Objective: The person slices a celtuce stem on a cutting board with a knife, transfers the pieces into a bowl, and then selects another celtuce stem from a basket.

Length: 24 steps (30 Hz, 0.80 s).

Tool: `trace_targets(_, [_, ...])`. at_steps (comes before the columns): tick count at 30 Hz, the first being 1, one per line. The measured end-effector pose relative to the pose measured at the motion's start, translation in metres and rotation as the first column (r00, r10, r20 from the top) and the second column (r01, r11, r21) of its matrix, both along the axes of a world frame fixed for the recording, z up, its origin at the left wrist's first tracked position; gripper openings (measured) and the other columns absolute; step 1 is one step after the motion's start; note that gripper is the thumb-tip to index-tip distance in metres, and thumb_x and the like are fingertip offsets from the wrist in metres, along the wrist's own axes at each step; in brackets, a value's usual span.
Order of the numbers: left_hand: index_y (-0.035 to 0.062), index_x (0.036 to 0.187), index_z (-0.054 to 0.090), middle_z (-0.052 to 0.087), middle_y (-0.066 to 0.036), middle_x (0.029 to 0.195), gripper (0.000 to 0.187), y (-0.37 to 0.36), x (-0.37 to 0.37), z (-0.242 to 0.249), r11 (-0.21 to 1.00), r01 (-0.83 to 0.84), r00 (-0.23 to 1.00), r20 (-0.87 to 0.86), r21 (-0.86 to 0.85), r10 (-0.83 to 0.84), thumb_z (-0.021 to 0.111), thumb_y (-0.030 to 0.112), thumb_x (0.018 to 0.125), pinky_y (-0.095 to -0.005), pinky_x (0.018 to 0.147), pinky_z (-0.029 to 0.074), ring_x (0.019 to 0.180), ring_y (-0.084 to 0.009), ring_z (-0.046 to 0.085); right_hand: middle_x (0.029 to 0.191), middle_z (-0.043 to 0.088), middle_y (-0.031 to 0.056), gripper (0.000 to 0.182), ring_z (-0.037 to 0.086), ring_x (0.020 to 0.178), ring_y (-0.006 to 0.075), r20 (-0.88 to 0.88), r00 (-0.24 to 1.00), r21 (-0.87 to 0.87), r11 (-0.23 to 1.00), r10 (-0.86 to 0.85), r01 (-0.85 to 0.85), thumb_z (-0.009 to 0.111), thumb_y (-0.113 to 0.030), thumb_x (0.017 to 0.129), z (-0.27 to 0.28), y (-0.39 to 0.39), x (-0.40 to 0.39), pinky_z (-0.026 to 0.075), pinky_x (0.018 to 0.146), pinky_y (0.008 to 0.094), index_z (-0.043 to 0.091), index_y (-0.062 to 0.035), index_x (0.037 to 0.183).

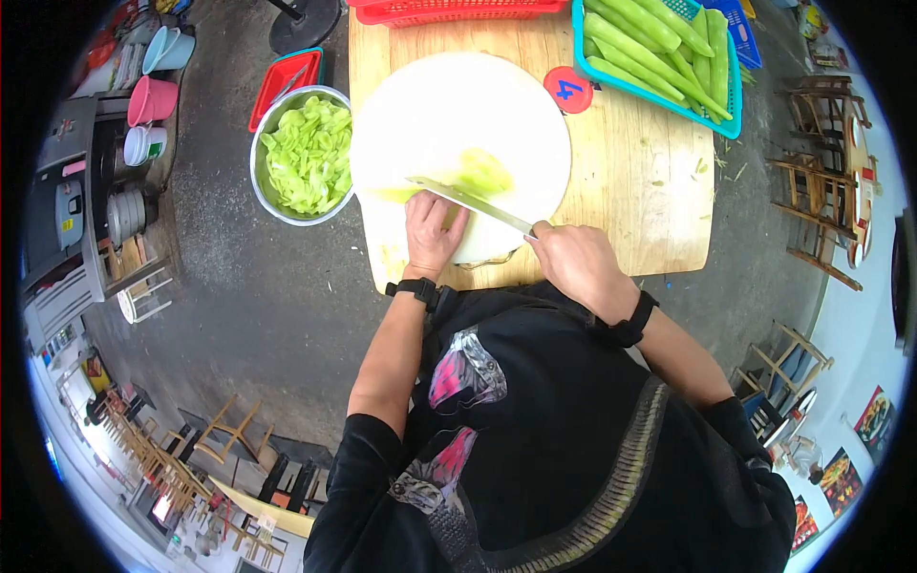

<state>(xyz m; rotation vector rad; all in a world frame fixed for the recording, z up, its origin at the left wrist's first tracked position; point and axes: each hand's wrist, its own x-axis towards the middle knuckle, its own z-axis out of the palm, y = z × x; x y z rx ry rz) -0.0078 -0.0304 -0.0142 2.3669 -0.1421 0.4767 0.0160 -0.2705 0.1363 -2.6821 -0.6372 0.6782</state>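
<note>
My right hand [578, 267] is closed round the handle of a knife [473, 203], whose blade slants up and left over the round white cutting board [420, 115]. Beside the blade tip, my left hand [433, 229] has its fingers bent down on the board, at a pale green vegetable piece [392, 194] that is largely washed out by glare. Green slices [482, 172] lie just beyond the blade. Left of the board stands a metal bowl [258, 177] full of cut green slices [310, 153].
A teal basket [659, 100] of long peeled green vegetables [635, 48] sits at the table's [659, 229] back right. A red basket [458, 11] is at the back edge, a round red tag [568, 90] beside the board. Red tray [277, 81] behind the bowl.
</note>
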Motion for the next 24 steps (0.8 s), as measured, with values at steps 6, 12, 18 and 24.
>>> trace_targets(6, [0.0058,0.097,0.073,0.069,-0.009,0.103,0.024,0.001,0.002,0.004,1.000,0.003,1.000,-0.003,-0.004,-0.003,0.087,0.010,0.077,-0.0440,0.091,0.048,0.100,-0.0308,0.064,0.065,0.066,0.0182,0.027,0.069,0.062,0.0374,0.019,1.000,-0.012,1.000,0.019,-0.019,0.061,-0.026,0.105,-0.005,-0.002,-0.002,0.054,0.058,0.0489,0.066,-0.0024,0.092])
trace_targets(12, [0.0063,0.096,0.073,0.069,-0.008,0.101,0.024,0.002,0.002,0.001,1.000,0.012,1.000,-0.002,0.005,-0.012,0.087,0.011,0.077,-0.0436,0.090,0.048,0.098,-0.0302,0.064,0.066,0.067,0.0183,0.027,0.069,0.063,0.0372,-0.018,1.000,-0.023,1.000,-0.006,0.006,0.061,-0.026,0.106,-0.004,-0.003,0.000,0.054,0.058,0.0485,0.066,-0.0023,0.094])
trace_targets(18, [0.0073,0.097,0.073,0.069,-0.007,0.100,0.024,0.003,0.001,0.000,1.000,0.010,1.000,0.002,-0.007,-0.010,0.088,0.011,0.078,-0.0429,0.091,0.048,0.099,-0.0295,0.064,0.065,0.066,0.0189,0.028,0.069,0.063,0.0385,-0.036,0.999,-0.006,1.000,0.007,-0.007,0.059,-0.025,0.106,-0.001,0.002,0.002,0.053,0.060,0.0496,0.066,-0.0020,0.092])
trace_targets(24, [0.0064,0.094,0.073,0.070,-0.010,0.102,0.026,0.001,0.001,0.002,1.000,0.013,1.000,0.017,-0.027,-0.012,0.089,0.008,0.074,-0.0439,0.091,0.050,0.100,-0.0319,0.065,0.072,0.072,0.0198,0.020,0.073,0.068,0.0385,-0.020,0.997,0.008,0.997,0.075,-0.075,0.056,-0.016,0.102,-0.046,0.019,0.019,0.058,0.064,0.0506,0.067,0.0006,0.096])
